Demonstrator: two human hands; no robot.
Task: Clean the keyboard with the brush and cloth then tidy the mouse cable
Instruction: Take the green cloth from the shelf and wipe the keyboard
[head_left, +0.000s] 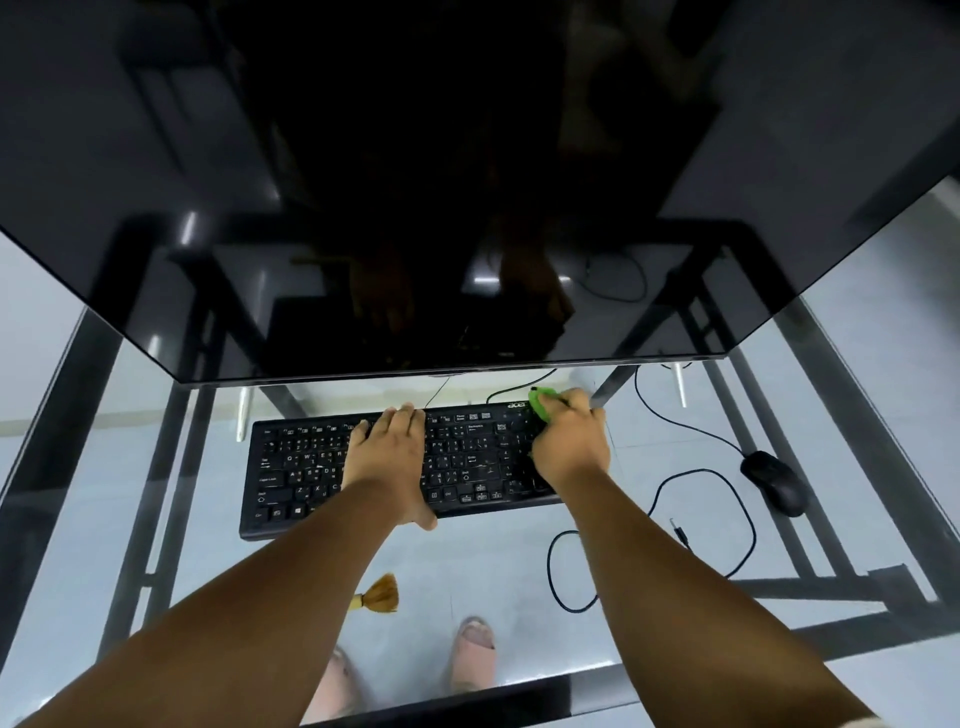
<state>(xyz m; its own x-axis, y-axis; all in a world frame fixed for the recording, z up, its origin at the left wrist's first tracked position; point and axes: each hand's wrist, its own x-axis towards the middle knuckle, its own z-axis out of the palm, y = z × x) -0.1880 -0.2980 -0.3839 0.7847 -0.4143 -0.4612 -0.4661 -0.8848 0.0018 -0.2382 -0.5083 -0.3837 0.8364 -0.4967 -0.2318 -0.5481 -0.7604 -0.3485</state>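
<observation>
At the near edge of the glass-topped bench (519, 561), a small brush with tan bristles (382, 594) lies loose, in nobody's grip; looks like brushing is done or paused. Right of it, toward the bench's right edge, the thin black mouse cable (748, 519) sprawls in an open loop, untidied, running up to the black mouse (775, 482).

Mid-bench: black full-size keyboard (400, 462), long side parallel to the near edge. Left hand (387, 457) rests flat on its middle keys, fingers straight and together, thumb hanging over the near edge of the keyboard, so it's pinning the board rather than gripping anything. Right hand (571, 441) has its fingers curled around a bright green cloth (543, 405), pressed at the keyboard's far right corner near the logo.

Step in hand, my read: cloth wipe.
- Keep the left hand bearing down so the board doesn't skate on glass.
- Wipe in straight rows from that far right corner toward the left, then shift the bracing hand to clear covered keys.
- Light pressure; don't snag keycaps with a cloth edge.
- Watch the keyboard's own lead at the far edge.

Beyond the keyboard, a large dark monitor (467, 182) overhangs the far edge of the bench, leaving little clearance for the cloth hand.
</observation>
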